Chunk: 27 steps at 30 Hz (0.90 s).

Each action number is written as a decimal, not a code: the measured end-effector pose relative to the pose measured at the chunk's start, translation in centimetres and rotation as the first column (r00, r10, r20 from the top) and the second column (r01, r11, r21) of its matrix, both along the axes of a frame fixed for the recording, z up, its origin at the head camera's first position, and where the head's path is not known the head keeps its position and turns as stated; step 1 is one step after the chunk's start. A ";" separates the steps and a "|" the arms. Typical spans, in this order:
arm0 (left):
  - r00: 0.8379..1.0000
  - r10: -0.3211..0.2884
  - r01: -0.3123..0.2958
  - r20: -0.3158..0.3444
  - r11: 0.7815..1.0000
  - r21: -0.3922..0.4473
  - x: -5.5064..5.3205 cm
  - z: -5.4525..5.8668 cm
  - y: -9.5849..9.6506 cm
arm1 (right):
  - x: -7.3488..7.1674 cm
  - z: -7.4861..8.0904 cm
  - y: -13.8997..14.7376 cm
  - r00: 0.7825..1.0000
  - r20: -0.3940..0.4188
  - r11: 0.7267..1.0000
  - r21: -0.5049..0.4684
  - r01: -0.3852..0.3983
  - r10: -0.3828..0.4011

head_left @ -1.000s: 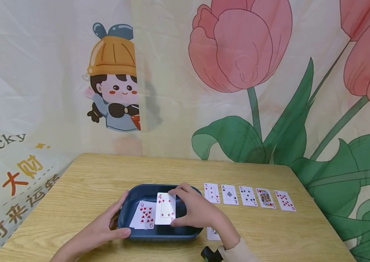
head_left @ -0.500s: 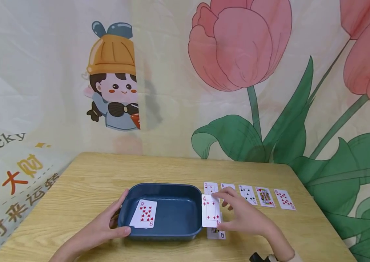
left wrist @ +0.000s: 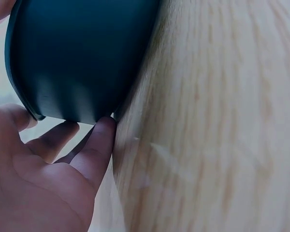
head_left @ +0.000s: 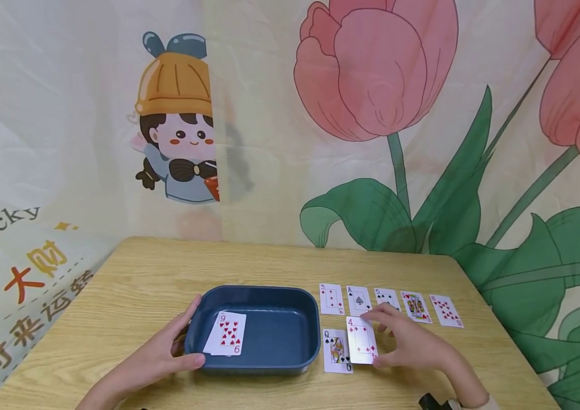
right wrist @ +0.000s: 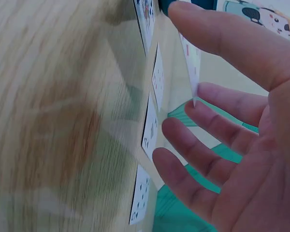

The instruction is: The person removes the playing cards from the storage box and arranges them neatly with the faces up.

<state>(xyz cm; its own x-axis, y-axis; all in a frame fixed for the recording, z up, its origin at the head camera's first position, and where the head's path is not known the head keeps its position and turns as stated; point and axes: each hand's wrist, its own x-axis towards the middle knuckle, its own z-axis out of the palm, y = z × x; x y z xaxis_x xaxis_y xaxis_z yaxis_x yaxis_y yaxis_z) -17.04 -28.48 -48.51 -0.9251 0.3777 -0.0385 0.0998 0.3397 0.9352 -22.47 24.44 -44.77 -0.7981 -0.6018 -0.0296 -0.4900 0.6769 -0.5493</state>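
The left hand [head_left: 164,348] gripped the tray [head_left: 281,336] at nine o'clock; the nine card [head_left: 229,333] lay inside, toward that end. Beyond the queen [head_left: 337,352], at the tray's three o'clock, the four [head_left: 360,341] hung above the table [head_left: 167,262], pinched by the right hand [head_left: 409,340].

- From here I see the tray [head_left: 277,337] standing on the table [head_left: 156,267], a wall hanging [head_left: 259,114] behind.
- My left hand [head_left: 164,350] is at the tray's left end.
- In the tray's left half, the nine [head_left: 231,334] lies over another card, whose edge shows at its left.
- Right of the tray, a back row runs left to right: three [head_left: 331,299], ace [head_left: 359,300], five [head_left: 386,296], face card [head_left: 416,308], end card [head_left: 446,311].
- The queen [head_left: 336,351] lies before the three, just beside the tray.
- Right of the queen, before the ace, I have the four [head_left: 361,340] above the table, in my right hand [head_left: 408,341].
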 end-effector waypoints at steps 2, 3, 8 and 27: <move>1.000 0.007 -0.007 0.003 1.000 -0.014 0.1 0.1 -0.1 | -0.3 -0.1 0.3 1.000 -0.003 1.000 0.000 -0.008 0.008; 1.000 0.013 -0.013 0.002 1.000 -0.027 0.2 0.2 -0.3 | -0.4 -0.1 0.3 1.000 -0.002 1.000 -0.001 -0.010 0.010; 0.999 0.030 -0.032 -0.022 0.997 -0.069 0.4 0.6 -0.8 | -0.8 -0.4 0.5 1.000 0.017 1.000 0.012 -0.005 0.005; 1.000 0.002 -0.002 -0.003 1.000 -0.013 -0.1 0.0 0.2 | -0.8 -1.2 2.6 0.998 0.067 0.997 0.080 0.009 -0.014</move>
